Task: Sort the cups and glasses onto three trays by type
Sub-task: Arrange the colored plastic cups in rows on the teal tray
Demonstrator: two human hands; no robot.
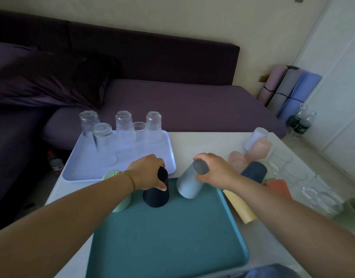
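My left hand (147,171) grips an upside-down dark navy cup (156,194) standing on the teal tray (162,237). My right hand (214,170) holds a light blue cup (187,184), upside down and tilted, its rim touching the tray's far edge. A pale green cup (122,203) stands at the tray's left corner, partly hidden by my left forearm. Several clear glasses (123,125) stand inverted on the lavender tray (88,169) behind. To the right lie loose cups: yellow (239,206), navy (253,172), pink (257,147), white (255,137), orange (278,187).
Clear glasses (310,187) cluster along the white table's right side, with a green cup (353,207) at the far right edge. A purple sofa (172,101) lies behind the table. Rolled mats (288,89) and bottles (300,121) stand on the floor at right.
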